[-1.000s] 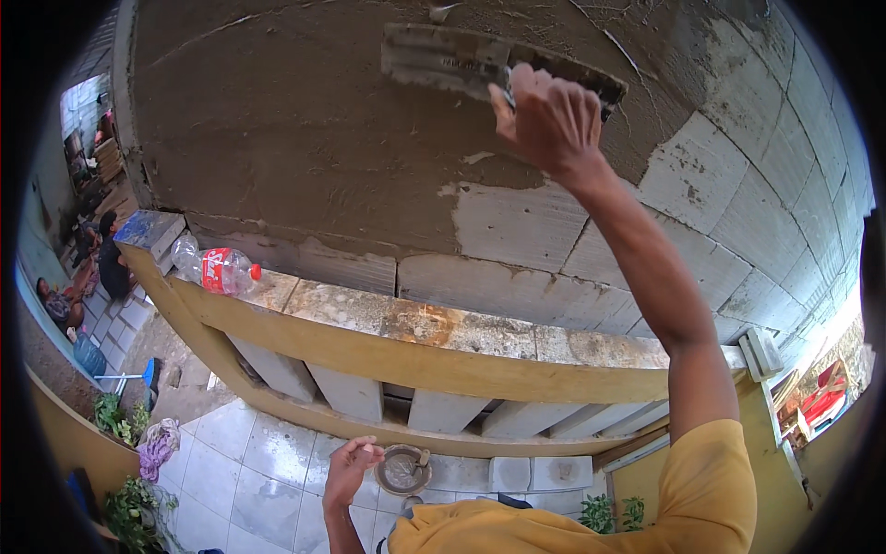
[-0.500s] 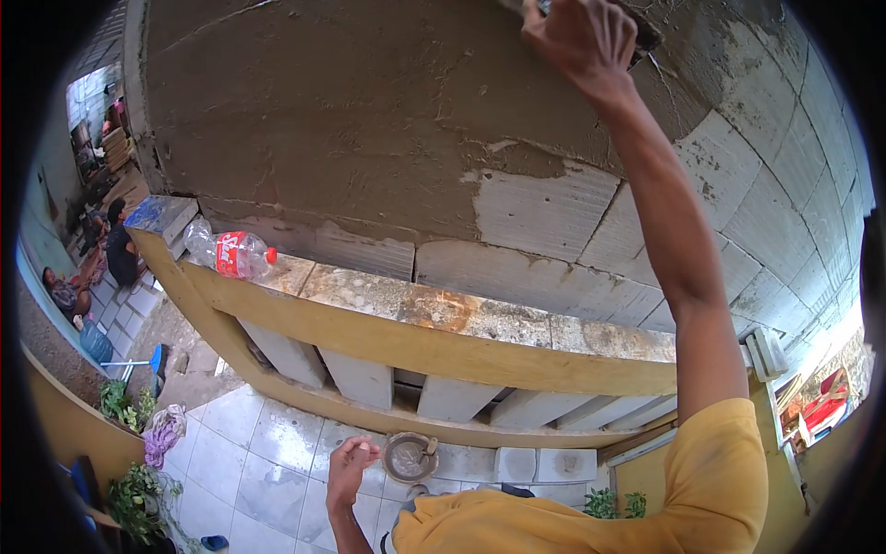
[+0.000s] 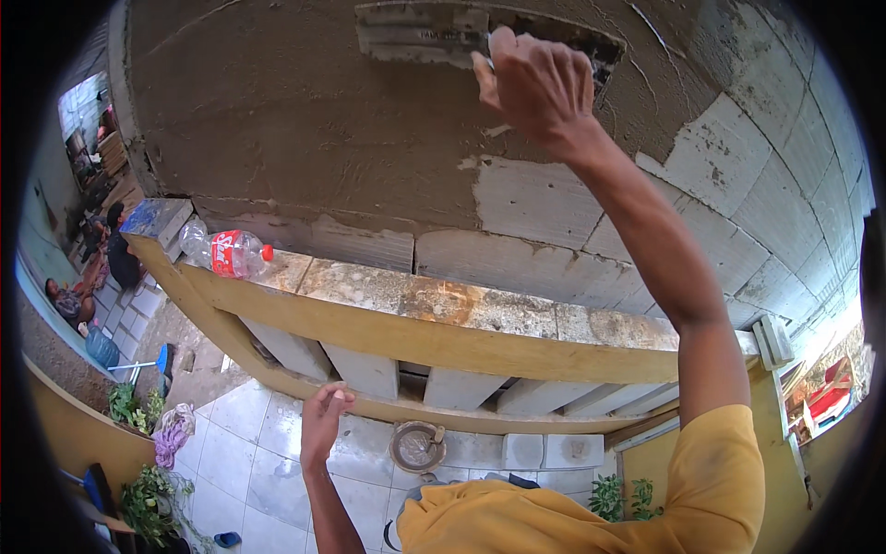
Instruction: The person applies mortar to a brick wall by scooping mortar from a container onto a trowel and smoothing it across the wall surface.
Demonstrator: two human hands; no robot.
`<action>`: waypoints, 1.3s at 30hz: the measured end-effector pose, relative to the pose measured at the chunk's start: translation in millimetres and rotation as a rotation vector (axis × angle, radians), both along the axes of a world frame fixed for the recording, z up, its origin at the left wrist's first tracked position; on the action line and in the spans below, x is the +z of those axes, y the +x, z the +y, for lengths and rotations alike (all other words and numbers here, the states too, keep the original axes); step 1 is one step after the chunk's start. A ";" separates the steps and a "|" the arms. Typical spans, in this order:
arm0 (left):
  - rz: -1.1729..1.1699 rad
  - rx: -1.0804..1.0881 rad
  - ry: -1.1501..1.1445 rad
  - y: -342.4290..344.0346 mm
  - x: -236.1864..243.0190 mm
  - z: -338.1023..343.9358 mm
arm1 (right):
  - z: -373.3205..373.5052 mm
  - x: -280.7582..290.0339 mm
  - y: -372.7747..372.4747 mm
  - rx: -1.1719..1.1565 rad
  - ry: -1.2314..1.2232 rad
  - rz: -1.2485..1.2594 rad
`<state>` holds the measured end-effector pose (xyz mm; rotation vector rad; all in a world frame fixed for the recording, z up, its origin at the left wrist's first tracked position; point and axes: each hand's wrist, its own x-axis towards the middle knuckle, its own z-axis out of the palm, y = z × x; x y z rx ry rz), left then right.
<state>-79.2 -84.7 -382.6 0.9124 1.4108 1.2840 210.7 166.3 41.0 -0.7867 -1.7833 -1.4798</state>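
Up on the wall, my right hand (image 3: 540, 88) is closed round the grip of a long rectangular plastering trowel (image 3: 420, 35). The trowel's metal blade, smeared with mortar, lies against the wet grey-brown plaster (image 3: 305, 120). Below and right of the plaster, bare pale blocks (image 3: 540, 198) of the wall show, with the right forearm crossing in front of some. Low on the left, my left hand (image 3: 325, 420) hangs over the tiled floor with its fingers curled in and nothing visible in them. A round mortar bowl (image 3: 417, 447) stands on the floor to its right.
A yellow balustrade (image 3: 443, 334) with a stained top runs between me and the wall. An empty-looking plastic bottle (image 3: 231, 253) with a red cap lies on its left end. Two blocks (image 3: 572, 451) sit on the floor. At far left are plants (image 3: 148, 508) and people (image 3: 120, 249).
My right hand has come down and left with the trowel, whose blade now shows more fully. The left hand has risen slightly and shifted left, its fingers more curled.
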 end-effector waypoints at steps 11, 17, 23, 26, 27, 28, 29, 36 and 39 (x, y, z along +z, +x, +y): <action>-0.078 0.191 -0.260 -1.3 -83.6 -115.0 | -41.9 38.7 14.8 -0.021 -0.037 0.371; -0.160 0.270 -0.523 -1.7 -132.8 -160.7 | -19.4 -109.9 70.0 0.001 -0.108 0.035; -0.002 0.173 -0.310 -20.5 -77.5 -101.8 | -27.2 -17.1 69.6 -0.096 0.063 0.275; -0.005 0.195 -0.250 -20.8 -69.8 -85.1 | -24.7 -58.4 63.1 -0.057 -0.119 0.328; -0.019 0.179 -0.206 -15.5 -65.0 -75.1 | -27.6 -98.0 56.2 -0.074 -0.215 0.297; -0.031 0.167 -0.160 -9.6 -59.6 -64.4 | -24.9 -140.3 51.0 -0.036 -0.235 0.230; -0.038 0.132 -0.117 -2.9 -53.5 -53.0 | -20.2 -168.9 49.0 0.000 -0.252 0.161; 0.032 0.014 -0.160 3.1 -63.0 -43.6 | -13.5 -74.4 42.3 -0.037 -0.099 0.293; 0.063 0.116 -0.226 -5.7 -90.2 -80.1 | -25.9 -58.0 53.5 -0.012 -0.014 0.340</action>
